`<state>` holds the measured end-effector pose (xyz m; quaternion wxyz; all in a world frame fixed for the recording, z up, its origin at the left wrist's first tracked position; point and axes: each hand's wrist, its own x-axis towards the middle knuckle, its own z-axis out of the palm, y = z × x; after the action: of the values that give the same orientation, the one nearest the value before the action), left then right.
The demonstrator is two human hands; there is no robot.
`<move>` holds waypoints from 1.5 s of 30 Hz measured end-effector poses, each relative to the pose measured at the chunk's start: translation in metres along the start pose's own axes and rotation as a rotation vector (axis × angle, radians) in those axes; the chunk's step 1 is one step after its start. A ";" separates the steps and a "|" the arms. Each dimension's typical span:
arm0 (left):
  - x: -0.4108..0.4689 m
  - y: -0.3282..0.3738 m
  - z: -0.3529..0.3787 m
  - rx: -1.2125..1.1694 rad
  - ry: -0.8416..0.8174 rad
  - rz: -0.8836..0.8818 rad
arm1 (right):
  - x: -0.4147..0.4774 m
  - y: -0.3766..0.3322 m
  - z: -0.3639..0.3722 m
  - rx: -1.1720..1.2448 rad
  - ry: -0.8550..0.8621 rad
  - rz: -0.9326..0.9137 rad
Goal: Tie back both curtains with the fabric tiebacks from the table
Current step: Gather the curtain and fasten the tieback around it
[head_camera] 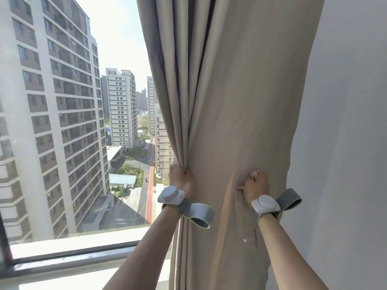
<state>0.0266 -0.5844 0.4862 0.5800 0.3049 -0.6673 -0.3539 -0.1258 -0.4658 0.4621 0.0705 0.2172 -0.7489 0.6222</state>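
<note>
Beige curtain [240, 122] in L/R fingers [189, 174]

Beige curtain [240, 101] filled the centre from 12 to 6 o'clock and was the main obstacle, with bunched folds on its 9 o'clock edge. Left hand [182, 178] gripped those folds; right hand [256, 185] gripped the flat face nearer 3 o'clock. White wall [345, 122] closed off 3 o'clock, just beside the curtain edge; gap depth there unclear. Window pane [73, 101] blocked 9 to 11 o'clock, so the only free room was on the room side, left of the curtain. Dark window frame [69, 256] and pale sill [83, 277] crossed at 7–8 o'clock. Grey strap loops [196, 214] stuck out from both wrists, the left overlapping the curtain.
</note>
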 end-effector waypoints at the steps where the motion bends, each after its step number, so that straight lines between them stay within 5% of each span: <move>1: -0.001 0.001 0.000 -0.005 -0.001 0.014 | 0.000 -0.001 0.000 0.012 -0.014 0.012; 23: -0.013 0.015 0.008 0.018 -0.152 -0.001 | -0.039 -0.019 0.022 0.162 -0.081 -0.254; 33: -0.018 0.022 0.000 0.018 -0.171 -0.013 | -0.020 -0.045 0.005 0.219 -0.028 -0.174; 45: -0.021 0.027 -0.011 -0.026 -0.188 -0.015 | -0.017 -0.089 -0.016 -0.103 0.003 -0.265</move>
<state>0.0404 -0.5532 0.4980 0.5160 0.2678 -0.7118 -0.3942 -0.0768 -0.4585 0.5395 0.1642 0.3093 -0.7444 0.5686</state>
